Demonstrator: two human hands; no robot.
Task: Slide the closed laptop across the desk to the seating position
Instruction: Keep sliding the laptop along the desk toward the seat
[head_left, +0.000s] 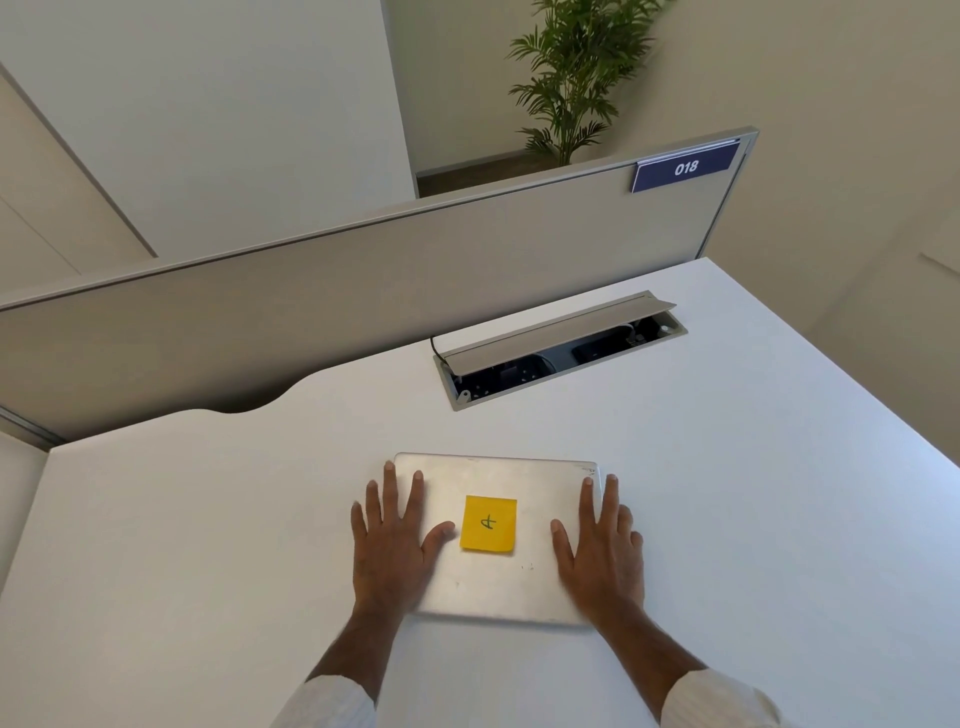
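Note:
A closed silver laptop lies flat on the white desk, in the lower middle of the view. A yellow sticky note with a handwritten mark is stuck on the middle of its lid. My left hand rests flat on the lid's left side, fingers spread, with the outer fingers reaching over the left edge. My right hand lies flat on the lid's right side, its outer fingers over the right edge. Both palms press on the lid; neither hand curls around the laptop.
Behind the laptop a cable hatch in the desk stands open, its grey flap raised. A grey partition with a blue "018" label runs along the desk's far edge. A potted plant stands beyond it. The desk's right edge slants nearby.

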